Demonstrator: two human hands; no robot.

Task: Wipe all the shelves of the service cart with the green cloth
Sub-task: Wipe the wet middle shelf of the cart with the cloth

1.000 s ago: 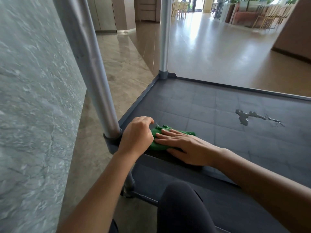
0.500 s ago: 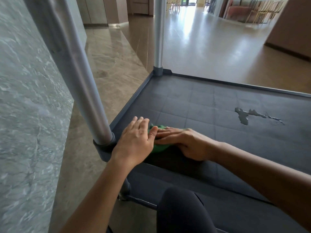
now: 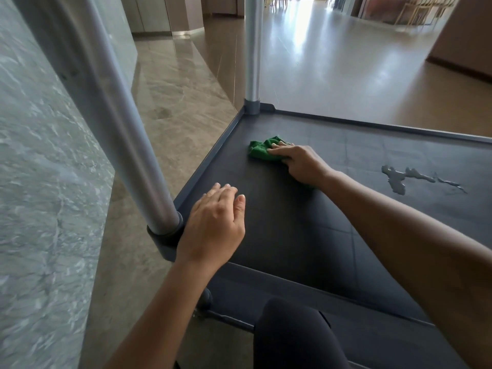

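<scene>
The dark grey shelf of the service cart [image 3: 332,235] fills the lower right of the head view. My right hand [image 3: 298,162] presses flat on the bunched green cloth [image 3: 262,149] near the shelf's far left side, a little short of the far corner post. My left hand [image 3: 215,222] rests palm down on the shelf's near left corner, beside the near post, fingers loosely together and holding nothing. A small puddle of liquid [image 3: 399,179] lies on the shelf to the right of the cloth.
A thick silver post [image 3: 119,123] rises from the near left corner and a second one [image 3: 253,49] from the far left corner. A grey marble wall [image 3: 40,182] stands close on the left. My dark-clad knee [image 3: 292,336] is at the bottom, over a lower shelf edge.
My right hand has slid the green cloth away from the near left corner toward the far left corner. My left hand has let go of the cloth and lies flat on the shelf.
</scene>
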